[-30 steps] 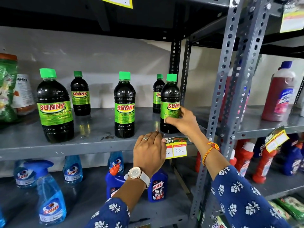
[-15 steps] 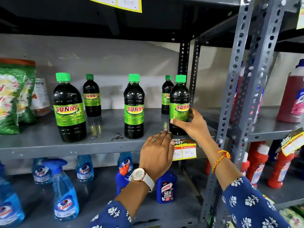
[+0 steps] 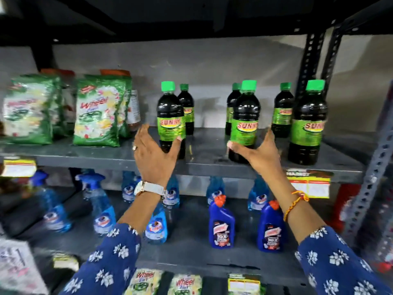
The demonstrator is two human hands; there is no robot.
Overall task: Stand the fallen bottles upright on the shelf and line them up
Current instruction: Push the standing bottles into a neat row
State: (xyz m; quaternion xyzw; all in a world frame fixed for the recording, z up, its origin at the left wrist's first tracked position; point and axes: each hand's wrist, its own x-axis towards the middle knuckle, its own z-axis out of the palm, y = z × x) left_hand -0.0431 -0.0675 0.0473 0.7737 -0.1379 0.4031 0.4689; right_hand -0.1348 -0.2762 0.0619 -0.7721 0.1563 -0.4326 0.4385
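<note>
- Six bottles stand upright on the grey shelf [image 3: 204, 165], all holding dark liquid under green caps.
- Our left hand [image 3: 154, 154] is open around the left front bottle [image 3: 170, 116]; the thumb touches its label.
- Our right hand [image 3: 258, 153], open, cups the middle front bottle [image 3: 244, 122].
- Earlier, the right hand gripped the right bottle [image 3: 308, 122] and the left lay on the shelf edge.

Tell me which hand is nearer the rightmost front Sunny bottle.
Right. The right hand is at the middle front bottle, one place left of the rightmost front bottle. The left hand is farther left, at the left front bottle.
</note>
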